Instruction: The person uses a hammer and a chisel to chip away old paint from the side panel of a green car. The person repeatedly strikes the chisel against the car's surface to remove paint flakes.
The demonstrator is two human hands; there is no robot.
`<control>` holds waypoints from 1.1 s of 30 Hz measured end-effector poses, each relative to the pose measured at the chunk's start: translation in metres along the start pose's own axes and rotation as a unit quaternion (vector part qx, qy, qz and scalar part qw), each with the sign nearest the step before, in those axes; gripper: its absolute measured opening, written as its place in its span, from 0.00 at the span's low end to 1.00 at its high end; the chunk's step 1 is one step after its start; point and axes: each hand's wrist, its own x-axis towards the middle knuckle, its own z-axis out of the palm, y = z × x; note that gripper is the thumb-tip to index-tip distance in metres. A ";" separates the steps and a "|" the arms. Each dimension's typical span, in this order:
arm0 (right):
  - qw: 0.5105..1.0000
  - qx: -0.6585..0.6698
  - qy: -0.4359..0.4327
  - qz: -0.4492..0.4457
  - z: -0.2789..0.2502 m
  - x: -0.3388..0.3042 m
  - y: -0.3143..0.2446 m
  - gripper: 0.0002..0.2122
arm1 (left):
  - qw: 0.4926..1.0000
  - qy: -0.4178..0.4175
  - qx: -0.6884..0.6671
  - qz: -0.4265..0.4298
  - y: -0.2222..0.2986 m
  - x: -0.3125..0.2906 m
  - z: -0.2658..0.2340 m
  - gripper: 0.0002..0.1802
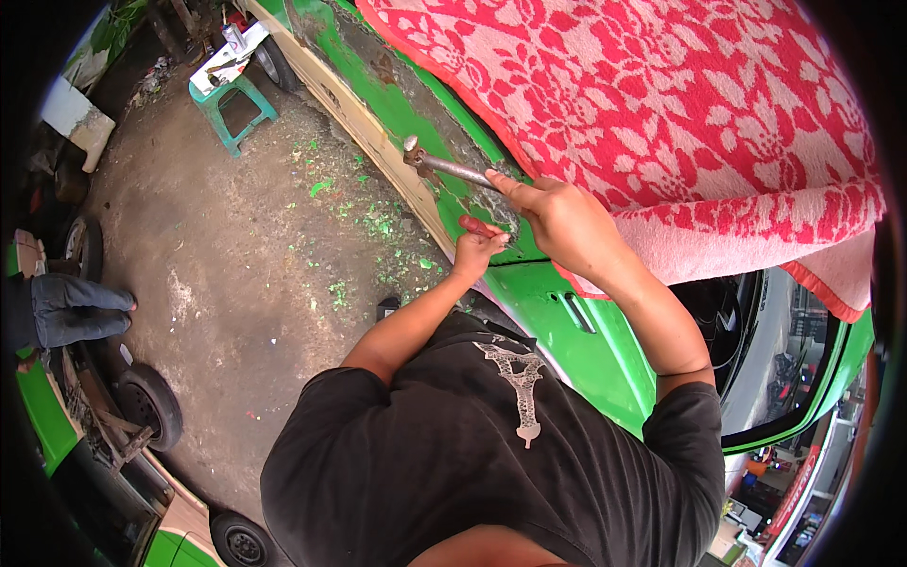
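Observation:
My left hand is closed round a red-handled screwdriver; its thin tip lies close to the car's green body panel, beside a patch of peeled paint. Whether the tip is a screwdriver's or a chisel's is too small to tell. In my right hand is a hammer, gripped by its metal handle. The hammer's head is up and left of the screwdriver, apart from its handle end. Bare grey and rusty metal shows along the panel where the green paint is gone.
A red and pink floral blanket covers the car's upper right. Green paint flakes litter the concrete floor. A green stool with things on top stands at upper left. A person and a loose wheel are at left.

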 end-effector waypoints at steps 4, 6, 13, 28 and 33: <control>0.996 0.069 0.041 0.027 -0.004 -0.015 0.009 0.26 | 0.998 0.038 -0.007 0.058 0.035 0.013 -0.019 0.06; 0.994 0.090 0.053 0.041 -0.002 -0.022 0.015 0.25 | 0.996 0.048 -0.020 0.078 0.050 0.018 -0.028 0.06; 0.973 0.179 0.146 0.020 0.010 -0.037 0.029 0.19 | 0.992 0.075 -0.058 0.080 0.061 0.013 -0.023 0.06; 0.906 0.305 0.174 0.235 0.025 -0.083 0.003 0.17 | 0.996 0.049 -0.065 0.031 0.058 0.018 -0.023 0.08; 0.864 0.315 0.215 0.328 0.044 -0.110 -0.014 0.16 | 0.998 0.020 -0.050 0.033 0.059 0.022 -0.027 0.08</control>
